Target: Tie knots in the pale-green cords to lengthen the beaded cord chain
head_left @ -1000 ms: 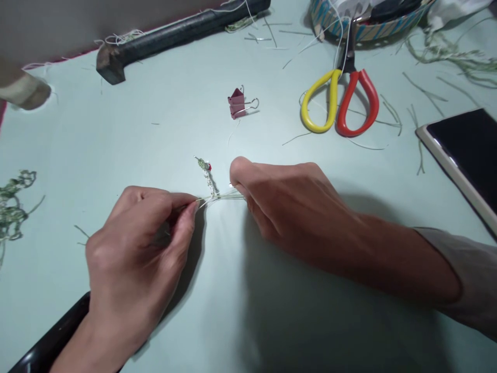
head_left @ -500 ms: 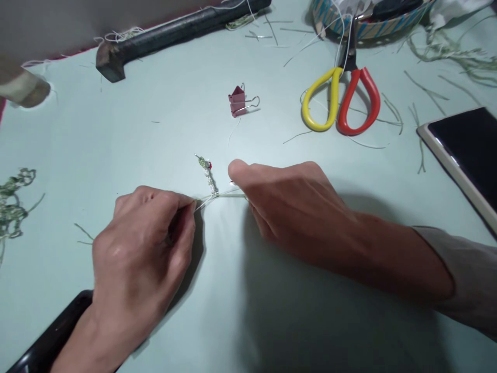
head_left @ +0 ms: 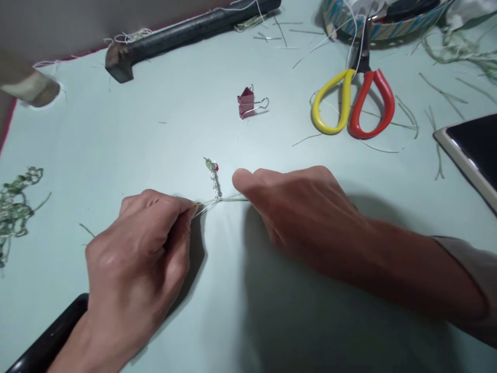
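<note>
Left hand (head_left: 142, 254) tightly pinching pale threads (head_left: 234, 199), right hand (head_left: 301, 210) drawing their other side into mostly hidden fingers, knotted cord (head_left: 215, 182) lying between both hands' fingertips, binder clip (head_left: 246, 105) resting beyond them

The cords (head_left: 233, 200) before you look like thin, smooth thread, and your braid (head_left: 215, 182) is knotted thread with a bumpy surface. Your tabletop (head_left: 155, 155) is smooth, with a soft sheen. Your scissors (head_left: 363, 63) have smooth, plastic-looking handles and dark metal blades; your clip (head_left: 246, 105) pairs a smooth body with shiny wire. At its blocky end your bar (head_left: 194, 34) looks rough and worn. Your phone (head_left: 477, 150) has a glossy screen, your sleeve (head_left: 478, 265) matt cloth.
</note>
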Demonstrator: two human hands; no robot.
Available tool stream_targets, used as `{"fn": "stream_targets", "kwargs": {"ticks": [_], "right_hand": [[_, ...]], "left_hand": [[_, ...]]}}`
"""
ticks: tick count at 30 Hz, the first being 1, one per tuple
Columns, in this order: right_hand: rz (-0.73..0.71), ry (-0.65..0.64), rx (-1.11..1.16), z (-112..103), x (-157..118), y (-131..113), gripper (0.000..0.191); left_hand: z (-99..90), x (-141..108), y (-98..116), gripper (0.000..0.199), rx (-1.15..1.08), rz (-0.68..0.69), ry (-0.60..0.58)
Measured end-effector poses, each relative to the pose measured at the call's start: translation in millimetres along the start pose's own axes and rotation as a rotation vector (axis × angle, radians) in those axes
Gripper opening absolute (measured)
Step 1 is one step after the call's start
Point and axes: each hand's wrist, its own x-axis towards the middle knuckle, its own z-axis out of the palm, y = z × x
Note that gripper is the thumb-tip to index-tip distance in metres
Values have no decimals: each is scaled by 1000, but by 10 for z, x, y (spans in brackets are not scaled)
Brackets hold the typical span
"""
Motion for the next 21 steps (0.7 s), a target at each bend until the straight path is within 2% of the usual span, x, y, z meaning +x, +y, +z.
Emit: {"fn": "stream_targets", "kwargs": {"ticks": [6, 11, 15, 18, 21], "right_hand": [[-17, 29, -17, 10, -14, 26, 63], [-30, 215, 118, 75, -47, 103, 34], [-65, 341, 230, 110, -88, 116, 30], [-117, 332, 261, 105, -105, 120, 26], [-161, 233, 265, 92, -101, 126, 19]], "left_hand": [[-21, -24, -27, 19, 8, 5, -31], [29, -30, -15, 18, 0, -40, 15], [47, 3, -2, 18, -1, -42, 12], [36, 12, 11, 17, -7, -39, 2], [24, -4, 20, 15, -24, -18, 1]]}}
